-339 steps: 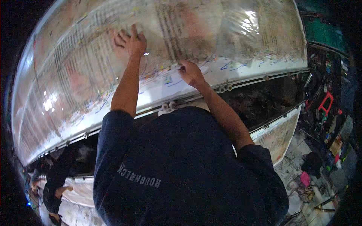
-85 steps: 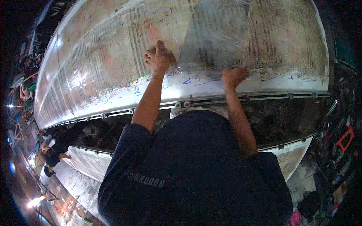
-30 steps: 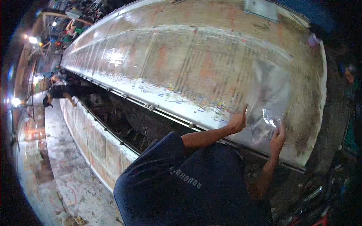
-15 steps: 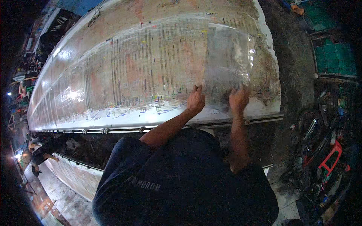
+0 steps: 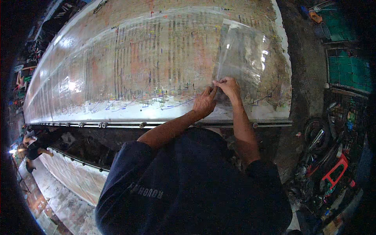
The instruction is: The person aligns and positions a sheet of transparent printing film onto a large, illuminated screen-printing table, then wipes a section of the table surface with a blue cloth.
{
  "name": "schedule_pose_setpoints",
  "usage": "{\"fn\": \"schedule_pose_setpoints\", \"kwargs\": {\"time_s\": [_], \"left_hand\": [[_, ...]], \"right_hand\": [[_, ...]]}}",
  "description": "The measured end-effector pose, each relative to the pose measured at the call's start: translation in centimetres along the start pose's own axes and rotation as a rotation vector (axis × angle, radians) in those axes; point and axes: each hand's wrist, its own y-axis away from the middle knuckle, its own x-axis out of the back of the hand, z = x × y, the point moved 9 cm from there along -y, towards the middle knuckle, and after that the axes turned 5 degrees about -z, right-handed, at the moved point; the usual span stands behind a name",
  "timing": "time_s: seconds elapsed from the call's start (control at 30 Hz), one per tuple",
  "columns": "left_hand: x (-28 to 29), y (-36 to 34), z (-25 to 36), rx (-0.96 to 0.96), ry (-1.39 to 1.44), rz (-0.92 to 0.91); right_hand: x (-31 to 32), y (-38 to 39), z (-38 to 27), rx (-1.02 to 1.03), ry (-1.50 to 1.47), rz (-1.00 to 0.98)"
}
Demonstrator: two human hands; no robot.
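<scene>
A clear, glossy plastic sheet (image 5: 243,53) lies on the long work table (image 5: 137,62), its left edge slightly lifted and catching the light. My right hand (image 5: 230,89) pinches that left edge close to the near corner, thumb and forefinger together. Right beside it, my left hand (image 5: 204,103) rests low over the table with its fingers closed at the same corner; the bit of film between them is hard to make out. The two hands almost touch at the fingertips.
The tabletop bears dark stripes and coloured marks. A metal rail with rollers (image 5: 142,125) runs along its near edge. Another long table (image 5: 80,176) stands at the lower left, with a person (image 5: 34,150) by it. To the right are a motorbike wheel (image 5: 318,131) and a red frame (image 5: 336,171).
My right hand has moved left from the middle of the sheet's near side to its left edge, beside my left hand. The sheet's left edge has lifted.
</scene>
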Motion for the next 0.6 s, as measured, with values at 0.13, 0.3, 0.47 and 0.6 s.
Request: {"fn": "schedule_pose_setpoints", "kwargs": {"time_s": [0.13, 0.3, 0.47, 0.6], "left_hand": [[-0.2, -0.1, 0.1, 0.000, 0.041, -0.037], [-0.6, -0.2, -0.3, -0.071, 0.158, 0.037], [-0.9, 0.0, -1.1, -0.069, 0.223, 0.051], [-0.6, -0.1, -0.7, -0.046, 0.308, 0.035]], "right_hand": [[-1.1, -2.1, 2.6, 0.029, -0.140, -0.080], [-1.5, -3.0, 3.8, 0.026, -0.205, -0.064], [-1.7, -2.9, 3.2, 0.054, -0.194, -0.063], [-1.9, -3.6, 4.6, 0.025, -0.112, -0.003]]}}
